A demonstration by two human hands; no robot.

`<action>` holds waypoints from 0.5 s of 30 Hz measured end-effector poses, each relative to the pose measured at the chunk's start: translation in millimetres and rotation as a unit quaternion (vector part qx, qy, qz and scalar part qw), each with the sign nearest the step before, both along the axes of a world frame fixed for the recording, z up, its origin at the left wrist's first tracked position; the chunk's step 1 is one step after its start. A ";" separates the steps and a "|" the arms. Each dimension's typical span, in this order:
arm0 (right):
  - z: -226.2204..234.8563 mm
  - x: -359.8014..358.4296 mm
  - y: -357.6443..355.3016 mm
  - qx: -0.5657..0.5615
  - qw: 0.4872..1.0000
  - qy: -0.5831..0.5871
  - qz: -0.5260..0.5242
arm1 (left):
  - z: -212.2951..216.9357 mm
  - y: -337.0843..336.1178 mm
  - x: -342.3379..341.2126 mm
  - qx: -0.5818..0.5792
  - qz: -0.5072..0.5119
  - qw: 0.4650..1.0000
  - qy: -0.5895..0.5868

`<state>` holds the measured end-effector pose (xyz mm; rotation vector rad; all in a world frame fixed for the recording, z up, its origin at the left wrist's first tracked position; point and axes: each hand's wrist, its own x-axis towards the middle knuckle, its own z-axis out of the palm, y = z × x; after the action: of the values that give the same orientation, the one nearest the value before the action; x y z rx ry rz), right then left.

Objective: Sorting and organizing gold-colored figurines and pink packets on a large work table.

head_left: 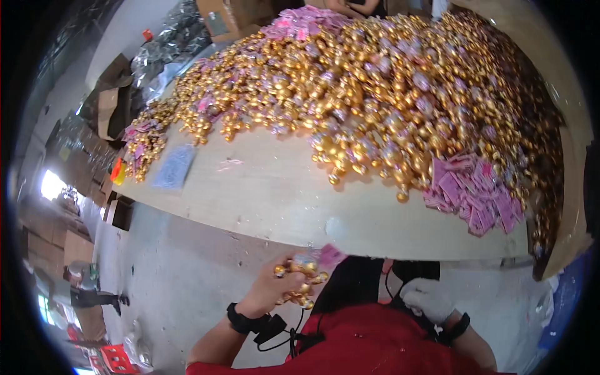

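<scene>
- Gold ball cluster (304, 289): in the left hand (275, 289), just off the table's near edge, in front of the person's body, over the floor in view.
- Left fingers: bare, curled around the cluster, gripping it; several shiny balls poke out past them.
- Pink card (331, 255): at the upper right end of the held cluster, slightly blurred; can't tell how it's attached.
- Right hand (427, 301): white glove, low by the lap, near the red shirt (381, 340). Fingers bent inward; can't tell how far closed or if they hold anything.
- Dark wristbands on both wrists; black cable (292, 342) hangs beside the left one.
- Table (262, 194): pale top, big gold ball pile (350, 94) across its far and right parts, clear and pink bits mixed in.
- Pink card stack (478, 195): loose heap, right side, against the pile's near edge. Second pink heap (303, 24) at the far edge.
- Bluish packet (174, 167): flat, table's left end, near the pile.
- Cardboard (572, 181) along the right side.
- Co-worker's folded arms (353, 7) beyond the far edge.
</scene>
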<state>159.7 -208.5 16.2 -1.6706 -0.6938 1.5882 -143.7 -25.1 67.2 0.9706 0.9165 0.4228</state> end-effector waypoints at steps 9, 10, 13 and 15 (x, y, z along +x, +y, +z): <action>-22.5 -1.2 5.6 -0.033 0.999 0.038 -0.015 | 19.4 116.2 -23.6 0.057 0.054 0.995 0.067; -24.6 -1.0 4.5 -0.039 0.998 0.043 -0.033 | 36.9 153.1 -18.6 0.332 -0.092 0.927 0.149; -25.3 -5.6 8.2 -0.046 0.997 0.029 -0.055 | 99.3 254.7 -0.3 0.291 0.053 0.941 -0.163; -7.9 -8.9 13.7 -0.022 0.998 0.015 -0.052 | 148.7 283.2 22.1 0.224 0.205 0.937 -0.175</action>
<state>150.8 -194.7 8.3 -1.6820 -0.5518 1.5626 -121.6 258.1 215.8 1.0665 0.7015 1.1619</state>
